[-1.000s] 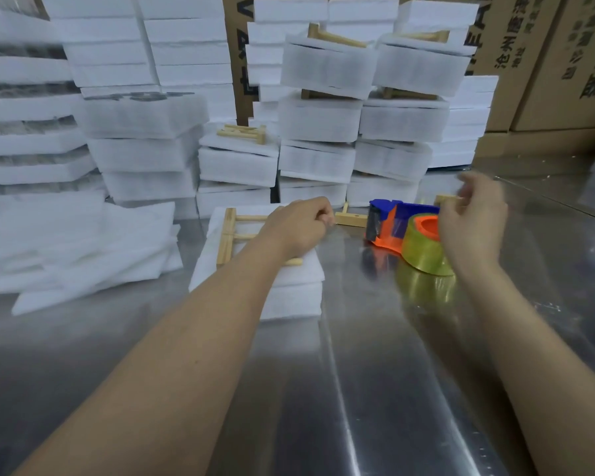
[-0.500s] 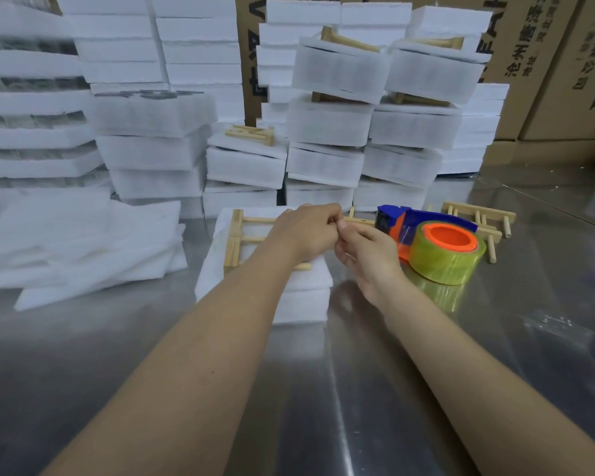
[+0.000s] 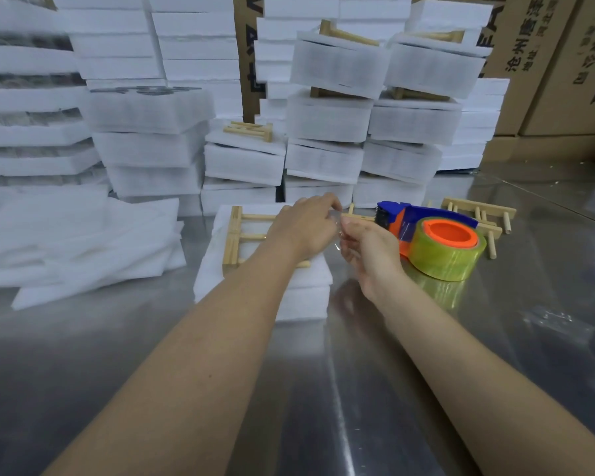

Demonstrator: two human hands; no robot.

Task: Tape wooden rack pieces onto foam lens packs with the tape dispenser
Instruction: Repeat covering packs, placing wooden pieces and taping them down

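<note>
Stacked white foam packs (image 3: 145,111) are filling the background from nine to one o'clock, and brown cardboard boxes (image 3: 547,80) are standing at two o'clock. Loose white foam sheets (image 3: 76,242) are lying at nine o'clock on the shiny steel table (image 3: 152,389).

At the middle, a white rectangular foam lens pack (image 3: 213,269) is resting flat on the table, with a pale ladder-shaped wooden rack piece (image 3: 233,235) lying on top. Over the rack's three o'clock end, a short clear tape strip (image 3: 337,225) is being pinched by the curled fingers of the left hand (image 3: 304,228) and, from the other edge, by the right hand (image 3: 370,247). A blue and orange tape dispenser (image 3: 430,235) with a yellowish roll is sitting at three o'clock of that hand, with spare wooden rack pieces (image 3: 478,208) at its one o'clock.

The strip is judged limp and sticky, best gripped at its ends and kept taut. The pack is judged light, soft and easily dented; the rack is judged light and stiff and likely to slide unless pressed down.
</note>
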